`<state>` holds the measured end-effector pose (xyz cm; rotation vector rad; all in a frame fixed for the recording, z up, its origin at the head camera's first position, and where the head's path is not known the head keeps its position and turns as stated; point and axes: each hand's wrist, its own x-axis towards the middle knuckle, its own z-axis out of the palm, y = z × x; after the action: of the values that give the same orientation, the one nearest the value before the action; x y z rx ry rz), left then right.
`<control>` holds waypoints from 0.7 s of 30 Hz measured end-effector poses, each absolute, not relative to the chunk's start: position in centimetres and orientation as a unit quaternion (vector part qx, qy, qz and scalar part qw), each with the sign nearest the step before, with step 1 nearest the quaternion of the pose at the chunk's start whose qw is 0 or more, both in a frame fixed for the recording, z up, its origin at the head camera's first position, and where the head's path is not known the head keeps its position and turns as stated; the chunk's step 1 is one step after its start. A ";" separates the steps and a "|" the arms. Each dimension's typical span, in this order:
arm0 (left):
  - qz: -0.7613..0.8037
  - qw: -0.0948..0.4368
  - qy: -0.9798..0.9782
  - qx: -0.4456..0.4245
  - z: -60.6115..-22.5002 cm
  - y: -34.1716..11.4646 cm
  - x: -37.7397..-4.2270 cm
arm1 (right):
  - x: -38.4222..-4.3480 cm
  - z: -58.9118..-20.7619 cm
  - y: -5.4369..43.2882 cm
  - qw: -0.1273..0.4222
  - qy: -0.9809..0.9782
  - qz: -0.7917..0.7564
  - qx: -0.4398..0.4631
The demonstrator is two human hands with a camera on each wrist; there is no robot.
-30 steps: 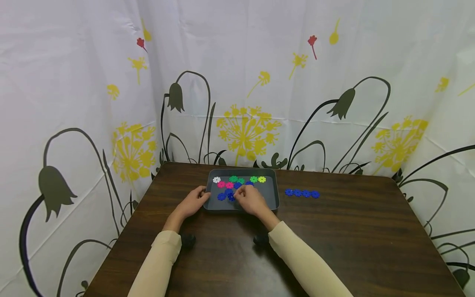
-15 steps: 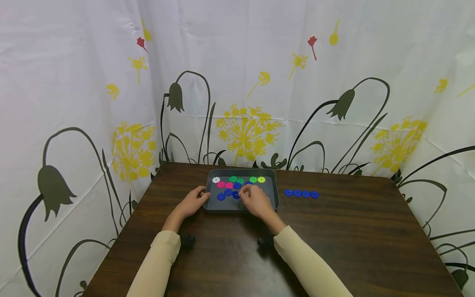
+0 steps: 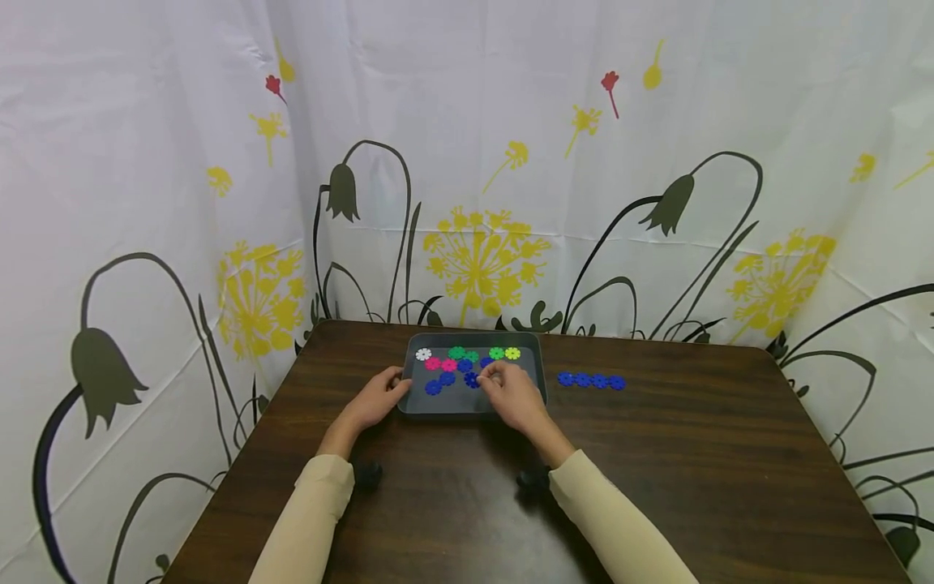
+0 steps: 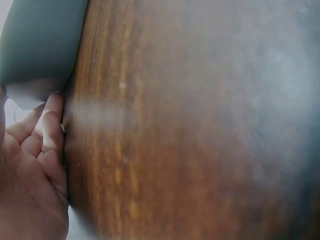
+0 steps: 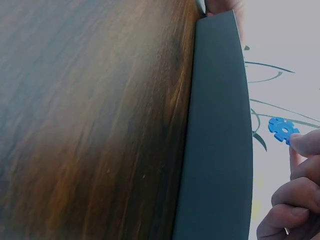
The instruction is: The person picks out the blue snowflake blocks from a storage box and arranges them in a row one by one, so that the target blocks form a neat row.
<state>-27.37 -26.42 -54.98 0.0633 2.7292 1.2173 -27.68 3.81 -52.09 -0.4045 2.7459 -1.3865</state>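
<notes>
A dark grey tray (image 3: 477, 410) holds several flower-shaped plastic discs. My right hand (image 3: 514, 397) is over the tray's right half. Between thumb and fingertip it pinches a blue notched disc (image 5: 283, 130), raised above the rim in the right wrist view. My left hand (image 3: 375, 397) grips the tray's left edge; its fingers (image 4: 52, 130) lie curled against the outer wall in the left wrist view. Left in the tray are other blue discs (image 3: 447, 379), pink discs (image 3: 448, 366), a white disc (image 3: 423, 354), green discs (image 3: 456, 353) and a yellow disc (image 3: 513, 354). My right hand partly hides one blue disc.
On the brown wooden table (image 3: 657, 454), a row of blue discs (image 3: 591, 380) lies to the right of the tray. A white curtain (image 3: 467, 122) with printed flowers hangs behind and at both sides of the table.
My right hand has moved right and slightly away from the loose blue discs, carrying the pinched blue disc. My left hand stays at the tray's edge.
</notes>
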 end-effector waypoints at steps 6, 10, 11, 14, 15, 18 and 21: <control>0.409 0.074 0.909 0.023 -55.0 -26.3 -27.3 | -27.5 -52.2 4.9 0.000 0.875 -0.466 -0.131; 0.413 0.076 0.907 0.025 -55.1 -26.2 -27.3 | -27.5 -52.3 5.7 -0.009 0.873 -0.470 -0.129; 0.414 0.076 0.907 0.025 -55.1 -26.1 -27.3 | -27.5 -52.3 5.8 -0.011 0.872 -0.472 -0.129; 0.414 0.078 0.907 0.022 -55.2 -26.2 -27.3 | -27.4 -52.2 6.4 -0.017 0.870 -0.477 -0.126; 0.413 0.078 0.907 0.021 -55.2 -26.2 -27.2 | -27.4 -52.2 6.5 -0.019 0.867 -0.482 -0.127; 0.413 0.078 0.907 0.019 -55.2 -26.3 -27.2 | -27.4 -52.2 7.1 -0.022 0.858 -0.496 -0.129; 0.417 0.076 0.906 0.021 -55.2 -26.3 -27.3 | -27.5 -52.2 7.7 -0.024 0.853 -0.505 -0.126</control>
<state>-27.33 -26.35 -55.20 0.0616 2.7147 1.2497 -27.50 7.69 -52.20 -0.4032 2.7229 -1.6111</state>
